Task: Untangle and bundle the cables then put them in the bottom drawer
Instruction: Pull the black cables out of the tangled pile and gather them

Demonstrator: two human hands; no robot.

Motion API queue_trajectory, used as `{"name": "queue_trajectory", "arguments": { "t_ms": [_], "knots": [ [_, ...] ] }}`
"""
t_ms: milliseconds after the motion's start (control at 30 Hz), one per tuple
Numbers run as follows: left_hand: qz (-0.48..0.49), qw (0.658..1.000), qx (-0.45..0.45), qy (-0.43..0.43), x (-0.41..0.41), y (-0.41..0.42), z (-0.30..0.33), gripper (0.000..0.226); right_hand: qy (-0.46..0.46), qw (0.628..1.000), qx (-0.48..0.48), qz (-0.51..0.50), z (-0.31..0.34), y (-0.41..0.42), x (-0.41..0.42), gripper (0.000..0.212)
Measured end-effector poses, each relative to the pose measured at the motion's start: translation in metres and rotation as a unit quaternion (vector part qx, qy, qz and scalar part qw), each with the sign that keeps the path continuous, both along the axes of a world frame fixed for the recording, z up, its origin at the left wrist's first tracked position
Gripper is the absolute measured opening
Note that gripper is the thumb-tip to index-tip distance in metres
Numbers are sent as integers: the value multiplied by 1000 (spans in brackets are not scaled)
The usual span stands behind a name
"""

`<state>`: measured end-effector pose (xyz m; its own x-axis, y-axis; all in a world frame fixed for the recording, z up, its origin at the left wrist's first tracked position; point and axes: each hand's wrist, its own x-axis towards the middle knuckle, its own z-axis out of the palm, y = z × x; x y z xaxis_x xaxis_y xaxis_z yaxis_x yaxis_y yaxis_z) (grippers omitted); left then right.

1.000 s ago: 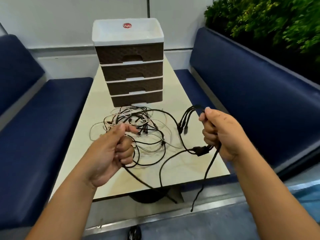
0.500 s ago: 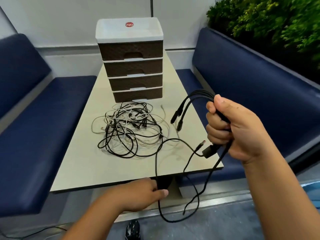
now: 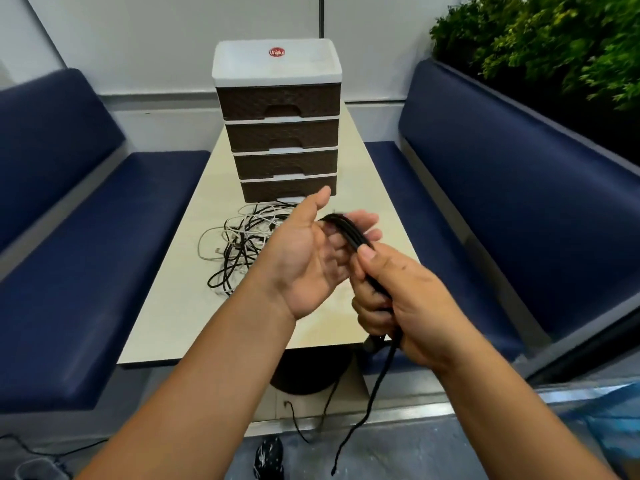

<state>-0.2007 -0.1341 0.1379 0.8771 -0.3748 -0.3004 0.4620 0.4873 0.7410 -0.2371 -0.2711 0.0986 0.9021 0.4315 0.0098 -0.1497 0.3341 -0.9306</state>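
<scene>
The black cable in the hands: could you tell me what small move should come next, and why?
Probably loop the hanging tail up into the open left hand: the right hand grips the folded black cable, but a long end dangles toward the floor.

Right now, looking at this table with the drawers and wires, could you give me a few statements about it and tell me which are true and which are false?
1. The right hand grips a folded black cable. True.
2. The bottom drawer of the brown plastic four-drawer unit with a white top is pulled open. False: all four drawers are closed.
3. A tangle of black and white cables lies on the beige table in front of the drawers. True.
4. The left hand is clenched in a fist. False: it is open, palm up, fingers under the cable's folded end.
5. One end of the black cable hangs below the table edge. True.
</scene>
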Motion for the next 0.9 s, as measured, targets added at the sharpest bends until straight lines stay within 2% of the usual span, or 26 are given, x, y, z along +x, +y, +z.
{"name": "queue_trajectory", "arguments": {
  "t_ms": [67, 167, 367, 467, 667, 800, 900],
  "knots": [
    [60, 996, -70, 18, 7, 4, 6, 26, 9, 1000, -15, 20, -11, 7, -3, 26],
    [97, 988, -120, -9, 18, 14, 8, 26, 9, 998, -38, 59, -29, 18, -8, 29],
    [107, 978, -33, -176, 26, 33, 4, 23, -48, 987, -132, 73, -53, 30, -3, 36],
    [107, 969, 28, -219, 29, 38, 0, 26, -33, 986, -139, 85, -61, 33, 2, 33],
    [142, 973, 31, -182, 43, 45, -9, 25, 2, 984, -142, 107, -67, 42, 20, 37],
    [137, 981, -9, -135, 60, 65, -12, 32, -29, 973, -196, 115, -79, 50, 37, 42],
    [126, 985, -34, -110, 73, 83, -17, 33, -34, 971, -222, 77, -82, 54, 58, 38]
  ]
}}
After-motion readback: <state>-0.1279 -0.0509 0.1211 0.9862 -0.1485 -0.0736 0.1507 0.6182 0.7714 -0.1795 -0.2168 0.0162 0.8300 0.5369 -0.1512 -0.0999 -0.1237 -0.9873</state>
